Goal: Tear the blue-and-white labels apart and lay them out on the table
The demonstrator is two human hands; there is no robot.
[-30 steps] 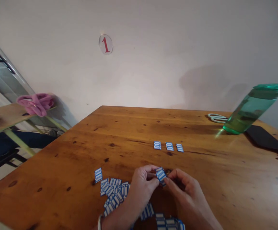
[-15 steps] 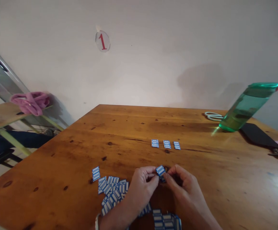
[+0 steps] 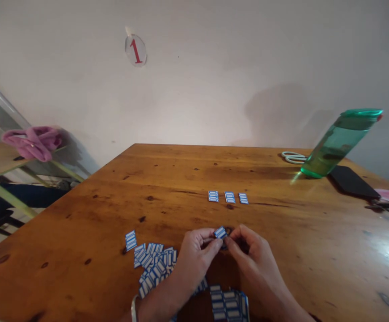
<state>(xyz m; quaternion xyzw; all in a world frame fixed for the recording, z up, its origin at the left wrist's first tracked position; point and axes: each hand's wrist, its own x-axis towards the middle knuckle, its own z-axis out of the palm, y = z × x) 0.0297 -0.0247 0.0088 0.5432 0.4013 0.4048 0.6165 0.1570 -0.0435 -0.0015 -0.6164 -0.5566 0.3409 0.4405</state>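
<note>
While the wooden table (image 3: 181,174) fills most of your lower view, the green bottle (image 3: 342,141) sits far right, near the black slab (image 3: 353,182). Your left hand (image 3: 197,256) and right hand (image 3: 254,256) are close together, both pinching. Loose card pile (image 3: 154,268) lies left of your left hand; second cluster (image 3: 230,305) sits nearest you; three-card row (image 3: 230,197) lies beyond your hands. Smallest: blue-and-white card (image 3: 220,232), gripped in both hands' fingertips.

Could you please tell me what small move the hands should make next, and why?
I would probably set the small flat blue-and-white striped piece down beside the row of three similar striped pieces: the left hand and right hand seem to pinch it, and that row lies just beyond them on the brown wooden table.
</note>
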